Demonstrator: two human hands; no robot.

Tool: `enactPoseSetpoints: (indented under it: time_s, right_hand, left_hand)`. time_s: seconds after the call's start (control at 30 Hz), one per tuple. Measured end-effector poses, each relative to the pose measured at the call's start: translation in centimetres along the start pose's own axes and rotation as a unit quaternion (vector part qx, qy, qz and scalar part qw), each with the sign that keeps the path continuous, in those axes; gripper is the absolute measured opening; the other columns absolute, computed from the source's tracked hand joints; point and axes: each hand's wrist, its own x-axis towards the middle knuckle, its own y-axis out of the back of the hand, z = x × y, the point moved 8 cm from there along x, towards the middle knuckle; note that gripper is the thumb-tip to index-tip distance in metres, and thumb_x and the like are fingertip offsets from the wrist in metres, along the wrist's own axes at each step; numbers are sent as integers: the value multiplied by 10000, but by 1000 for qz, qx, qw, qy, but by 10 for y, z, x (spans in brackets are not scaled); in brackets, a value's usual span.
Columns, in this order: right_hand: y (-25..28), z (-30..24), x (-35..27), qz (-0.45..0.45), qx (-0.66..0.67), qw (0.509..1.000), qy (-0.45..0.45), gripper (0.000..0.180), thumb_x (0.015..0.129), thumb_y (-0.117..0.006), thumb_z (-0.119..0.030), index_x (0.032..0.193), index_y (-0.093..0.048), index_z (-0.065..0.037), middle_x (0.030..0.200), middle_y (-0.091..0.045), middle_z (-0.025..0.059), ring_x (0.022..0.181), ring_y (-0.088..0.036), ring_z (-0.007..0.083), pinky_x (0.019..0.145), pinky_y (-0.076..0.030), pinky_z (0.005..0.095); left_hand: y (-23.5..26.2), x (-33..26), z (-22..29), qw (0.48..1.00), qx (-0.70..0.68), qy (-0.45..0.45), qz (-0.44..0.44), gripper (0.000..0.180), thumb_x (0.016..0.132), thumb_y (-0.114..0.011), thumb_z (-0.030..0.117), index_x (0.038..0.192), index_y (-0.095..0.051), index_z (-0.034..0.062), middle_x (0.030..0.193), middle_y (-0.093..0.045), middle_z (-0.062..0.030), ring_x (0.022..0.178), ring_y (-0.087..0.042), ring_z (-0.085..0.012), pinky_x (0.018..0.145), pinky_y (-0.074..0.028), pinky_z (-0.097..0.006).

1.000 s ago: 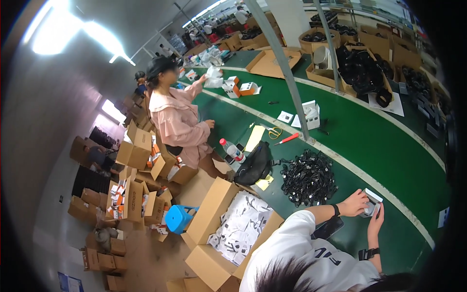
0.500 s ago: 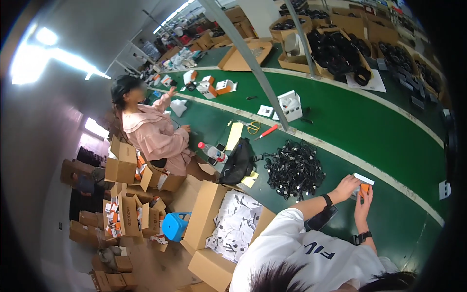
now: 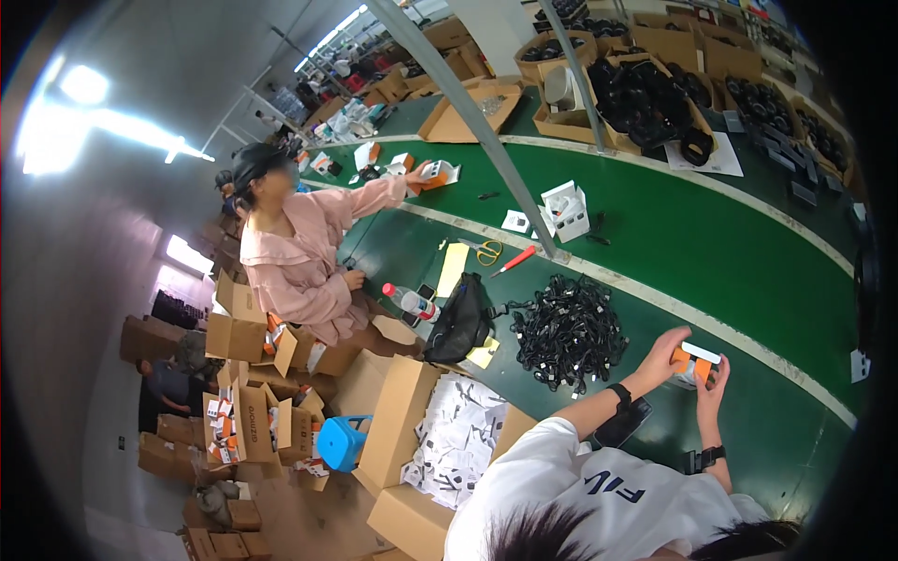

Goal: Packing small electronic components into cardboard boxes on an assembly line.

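Observation:
A small white-and-orange box (image 3: 702, 353) is held between my two hands above the green worktable (image 3: 645, 299). My left hand (image 3: 663, 356) grips its left side, with the fingers curled round the edge. My right hand (image 3: 712, 385) closes on the right side from below. A white flap or panel shows at the top of the box; its contents are hidden. Left of my hands lies a heap of black cables (image 3: 569, 332) with pale plug ends. Beside my left forearm is a dark, flat phone-like object (image 3: 622, 424).
A large carton (image 3: 393, 430) of white leaflets stands left of me. A black pouch (image 3: 456, 323), bottle (image 3: 410, 302), scissors (image 3: 486, 252) and red-handled tool (image 3: 514, 262) lie on the table. Beyond runs a green belt (image 3: 645, 210) with an opened white box (image 3: 566, 210). A co-worker (image 3: 304, 243) stands left.
The box in my hands has turned, showing more orange, and my left hand has shifted along it. The co-worker's arm has stretched out to an orange-and-white box on the belt.

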Motion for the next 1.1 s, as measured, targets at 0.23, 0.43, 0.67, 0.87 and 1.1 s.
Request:
enactPoseSetpoints:
  time_s: [0.23, 0.43, 0.67, 0.87, 1.1]
  right_hand:
    - [-1, -10, 7, -136, -147, 975, 93, 422, 691, -519, 107, 1074, -473, -64, 1281, -366, 108, 1154, -398, 239, 898, -390, 309]
    - [-3, -18, 8, -213, -172, 956, 104, 376, 685, -601, 54, 1025, -495, -64, 1326, -337, 167, 1191, -377, 306, 943, -348, 360]
    - [-4, -25, 0, -213, -225, 924, 223, 333, 711, -612, 27, 1009, -491, -57, 1308, -348, 185, 1159, -400, 341, 940, -345, 380]
    - [-7, -22, 8, -240, -234, 915, 225, 327, 709, -612, 20, 1004, -486, -44, 1287, -355, 186, 1076, -455, 341, 876, -390, 364]
    - [-15, -44, 2, -250, -313, 874, 276, 356, 688, -613, 45, 999, -472, -52, 1272, -356, 196, 1056, -466, 349, 857, -407, 372]
  left_hand:
    - [-27, -18, 3, 981, 73, -67, -167, 487, 699, -655, 97, 1155, -487, 55, 1296, -382, -144, 1241, -283, -319, 1006, -275, -415]
    - [-28, -19, 4, 958, 163, -77, -225, 456, 793, -563, 169, 1222, -434, 84, 1341, -323, -123, 1264, -237, -310, 1040, -207, -432]
    - [-30, -24, 15, 919, 296, -154, -209, 431, 827, -508, 191, 1241, -417, 115, 1349, -319, -88, 1282, -216, -282, 1058, -118, -477]
    - [-34, -26, -4, 925, 248, -171, -232, 361, 830, -490, 156, 1184, -471, 86, 1339, -331, -99, 1278, -237, -266, 1059, -139, -457]
    - [-33, -24, 3, 925, 246, -180, -226, 347, 818, -497, 145, 1162, -496, 100, 1328, -353, -85, 1274, -247, -267, 1060, -129, -466]
